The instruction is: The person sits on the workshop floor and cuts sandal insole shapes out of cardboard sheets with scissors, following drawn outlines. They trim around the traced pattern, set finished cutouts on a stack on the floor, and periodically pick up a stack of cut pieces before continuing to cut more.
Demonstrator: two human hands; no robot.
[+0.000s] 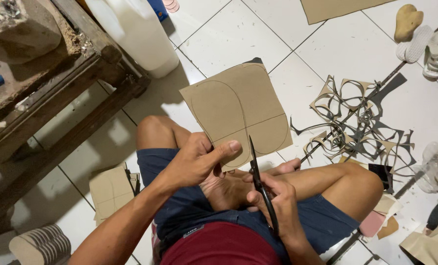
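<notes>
Item: card sheet (238,105), tan, held tilted above the lap over a white tiled floor (238,34). Two sole outlines are drawn on it, side by side, crossed by one straight line.

Left hand (197,159): closed on the sheet's lower edge, thumb pressed flat on top, fingers beneath.

Right hand (273,198): wrapped round the handles of black scissors (260,184); blades are pointed up and set at the sheet's lower edge, between the outlines. Blade opening cannot be told.

Progress, as judged: cutting of this sheet is barely begun; both outlines are seen whole and uncut.

Done: a heap of card offcuts (359,125) lies on the floor at right. A stack of soles (42,245) is stood at lower left.

Left: further card (337,7) lies at the top, more at lower left (111,189).
</notes>
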